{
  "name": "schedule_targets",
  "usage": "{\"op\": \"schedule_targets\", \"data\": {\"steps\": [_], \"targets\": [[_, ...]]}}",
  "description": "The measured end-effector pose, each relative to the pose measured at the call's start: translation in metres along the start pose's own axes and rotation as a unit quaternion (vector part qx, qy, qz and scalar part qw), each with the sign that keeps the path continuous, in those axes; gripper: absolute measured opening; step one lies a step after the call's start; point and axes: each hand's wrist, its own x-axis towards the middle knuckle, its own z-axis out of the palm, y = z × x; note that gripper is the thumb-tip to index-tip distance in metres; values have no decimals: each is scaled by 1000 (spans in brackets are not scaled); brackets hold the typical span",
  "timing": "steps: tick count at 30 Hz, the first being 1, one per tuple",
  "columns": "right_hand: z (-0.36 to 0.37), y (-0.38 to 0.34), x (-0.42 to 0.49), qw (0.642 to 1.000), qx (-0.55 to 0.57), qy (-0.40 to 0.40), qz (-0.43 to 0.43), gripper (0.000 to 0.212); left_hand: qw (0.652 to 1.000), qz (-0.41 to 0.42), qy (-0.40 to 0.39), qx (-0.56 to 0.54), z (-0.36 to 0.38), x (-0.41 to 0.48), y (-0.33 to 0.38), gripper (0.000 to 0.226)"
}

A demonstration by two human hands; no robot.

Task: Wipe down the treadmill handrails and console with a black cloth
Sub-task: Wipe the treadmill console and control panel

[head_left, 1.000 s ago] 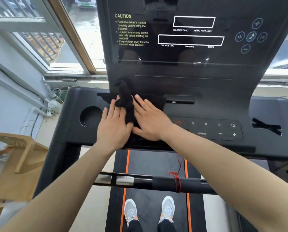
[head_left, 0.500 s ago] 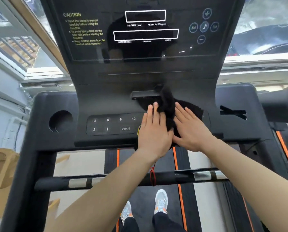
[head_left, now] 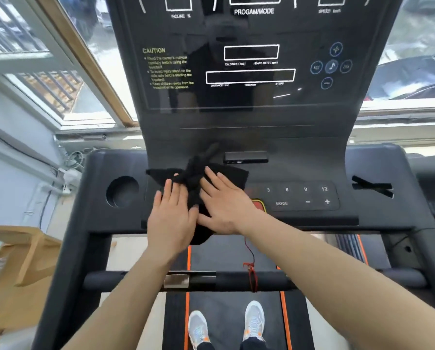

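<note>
Both hands flat on the black cloth (head_left: 233,176), which lies spread and bunched on the lower panel of the treadmill console (head_left: 249,137), left of centre. Left hand (head_left: 172,218): palm down, fingers extended and together, pressing the cloth's near left part; nothing gripped. Right hand (head_left: 224,203): palm down, fingers splayed, pressing the cloth's right part; likewise open, not clasping. Thumbs nearly meet over a raised ridge of fabric running between the hands toward the display. One corner of the cloth hangs off the console's near edge, below the hands.

Round cup holder (head_left: 122,192) sits well left of the cloth. Small dark slot piece (head_left: 245,157) just beyond the cloth's far edge. Button pad (head_left: 304,197) marked 3, 6, 9, 12, MODE, minus, plus lies right of the right hand; a red-and-yellow patch (head_left: 258,204) peeks out beside the wrist. Red cord (head_left: 251,271) runs down to the front handrail (head_left: 236,281), tied there. Metal sensor plate (head_left: 176,281) on that rail, under the left forearm. Grey sneakers (head_left: 254,322) on the belt. Upright display dark, reflective.
</note>
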Motion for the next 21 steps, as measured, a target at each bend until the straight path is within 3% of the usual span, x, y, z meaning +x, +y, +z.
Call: {"op": "schedule_targets", "data": {"steps": [5, 8, 14, 21], "targets": [[-11, 8, 55, 988, -137, 19, -62, 71, 993, -108, 27, -36, -1, 30, -5, 68], [-21, 42, 56, 977, -197, 37, -72, 70, 990, -113, 44, -75, 1, 55, 20, 63], [-25, 110, -1, 982, -171, 69, -38, 71, 997, -30, 44, -56, 3, 71, 92, 70], [-16, 176, -107, 989, -70, 52, 116, 72, 991, 133, -21, 24, 8, 81, 186, 70]]}}
